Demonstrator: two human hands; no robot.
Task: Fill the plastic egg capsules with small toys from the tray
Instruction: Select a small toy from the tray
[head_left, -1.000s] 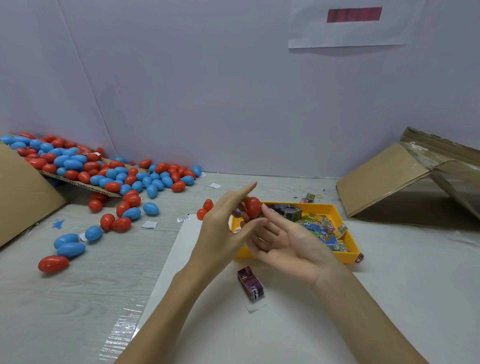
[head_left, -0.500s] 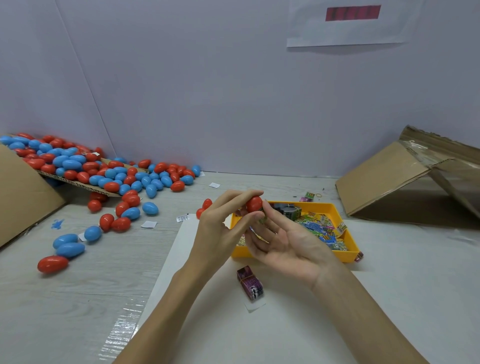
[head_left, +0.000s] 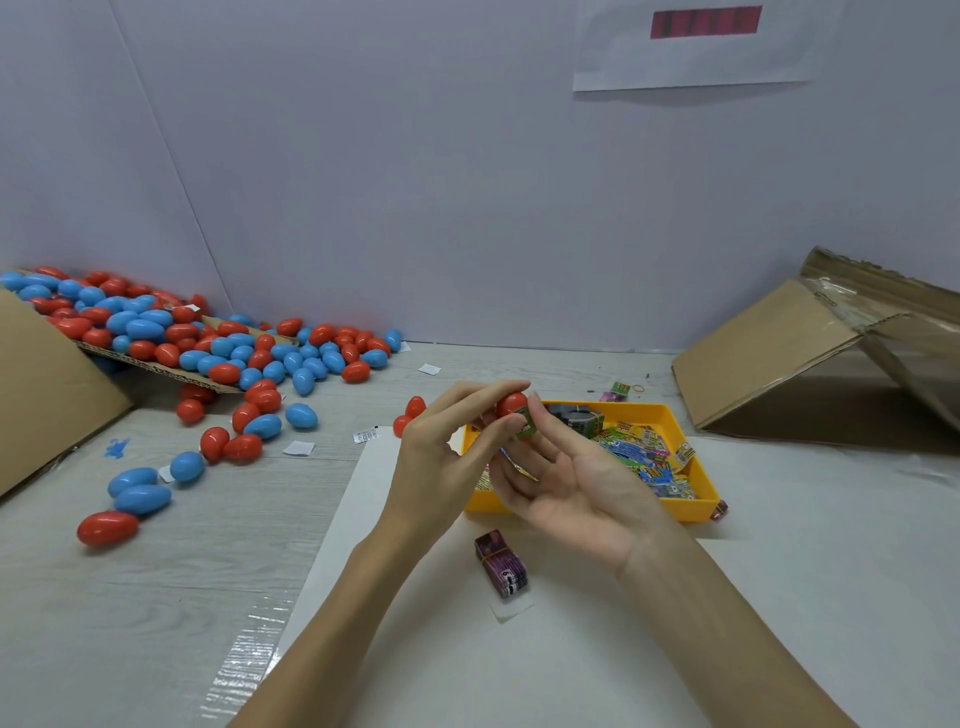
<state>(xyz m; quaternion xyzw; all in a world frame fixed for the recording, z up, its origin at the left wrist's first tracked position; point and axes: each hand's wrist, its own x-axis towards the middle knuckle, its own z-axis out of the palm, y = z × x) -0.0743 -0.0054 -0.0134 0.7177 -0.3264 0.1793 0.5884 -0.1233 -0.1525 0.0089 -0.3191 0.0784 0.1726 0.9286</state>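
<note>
My left hand (head_left: 447, 457) pinches a red egg capsule half (head_left: 511, 404) between thumb and forefinger above the near-left corner of the yellow tray (head_left: 691, 512). My right hand (head_left: 576, 483) is palm up beside it, fingertips holding a small green toy packet (head_left: 525, 428) against the capsule's open end. The tray holds several colourful toy packets (head_left: 641, 457). Two more red capsules (head_left: 410, 413) lie just left of the tray. Whether the right hand also holds the other capsule half is hidden.
A heap of red and blue egg capsules (head_left: 208, 343) spills off a cardboard flap at the far left. A purple banded packet bundle (head_left: 503, 564) lies on the white sheet (head_left: 519, 649). An open cardboard box (head_left: 810, 353) stands at the right.
My left hand's fingers have curled down from outstretched onto the red capsule half. My right hand has brought the green packet up against it.
</note>
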